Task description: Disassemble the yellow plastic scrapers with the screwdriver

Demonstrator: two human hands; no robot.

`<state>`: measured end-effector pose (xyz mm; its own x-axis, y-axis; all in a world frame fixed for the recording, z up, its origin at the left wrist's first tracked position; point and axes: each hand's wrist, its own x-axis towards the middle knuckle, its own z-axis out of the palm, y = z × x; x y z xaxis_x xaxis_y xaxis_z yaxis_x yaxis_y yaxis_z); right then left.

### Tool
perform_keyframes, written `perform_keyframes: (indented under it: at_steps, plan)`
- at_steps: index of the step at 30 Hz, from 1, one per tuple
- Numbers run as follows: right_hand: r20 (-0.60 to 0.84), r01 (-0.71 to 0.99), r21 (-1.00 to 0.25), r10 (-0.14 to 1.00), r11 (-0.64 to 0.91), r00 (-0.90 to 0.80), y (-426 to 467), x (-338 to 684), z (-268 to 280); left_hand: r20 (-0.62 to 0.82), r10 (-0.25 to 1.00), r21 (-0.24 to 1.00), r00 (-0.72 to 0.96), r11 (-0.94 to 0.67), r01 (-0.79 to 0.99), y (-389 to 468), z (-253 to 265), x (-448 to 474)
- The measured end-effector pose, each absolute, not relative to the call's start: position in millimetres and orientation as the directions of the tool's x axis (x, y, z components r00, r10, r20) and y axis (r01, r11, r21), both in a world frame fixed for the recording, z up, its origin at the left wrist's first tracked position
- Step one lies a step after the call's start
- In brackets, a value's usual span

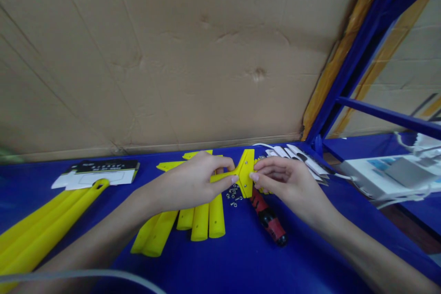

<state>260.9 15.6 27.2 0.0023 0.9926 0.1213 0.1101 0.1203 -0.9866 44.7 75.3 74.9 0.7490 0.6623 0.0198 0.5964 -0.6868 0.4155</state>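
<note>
My left hand (203, 179) is closed round the narrow neck of a yellow plastic scraper-like piece (245, 175) with a wide flared head. Two small metal screw heads show on the face of that head. At its right edge, the thumb and fingers of my right hand (285, 177) pinch together, and the thumb tip touches the piece. Below my right hand lies a red and black screwdriver (268, 218), its tip hidden behind the yellow head. Several small nuts and screws (233, 195) are scattered under the piece. Yellow tubular handles (200, 223) lie under my left hand.
Long yellow handles (51, 225) and black-and-white printed cards (103, 172) lie at the left. Folded white cards (306, 161) sit behind my right hand. A white power strip (392, 174) with cables is at the right, beside a blue metal frame (358, 50). Cardboard (193, 55) stands behind.
</note>
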Motion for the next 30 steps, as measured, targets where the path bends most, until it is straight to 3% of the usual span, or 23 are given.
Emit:
perform_keyframes:
  at_steps: [8,17,23,30]
  plan:
    - [0.094,0.064,-0.994,0.994,0.09,0.062,14.8,253.0,27.6,0.022,0.665,0.386,0.746,-0.694,0.608,72.5,75.3,43.7]
    - [0.029,0.009,-1.0,0.999,0.029,-0.02,14.9,254.1,26.1,0.021,0.643,0.404,0.765,-0.706,0.582,73.7,78.0,45.1]
    - [-0.02,-0.119,-0.993,0.999,-0.026,-0.05,15.3,251.0,24.5,-0.243,0.615,0.613,0.75,-0.501,0.61,74.5,85.4,36.1]
    - [-0.112,-0.195,-0.973,0.991,-0.125,-0.072,14.3,249.5,19.5,-0.255,0.616,0.576,0.745,-0.522,0.629,75.6,87.0,34.3]
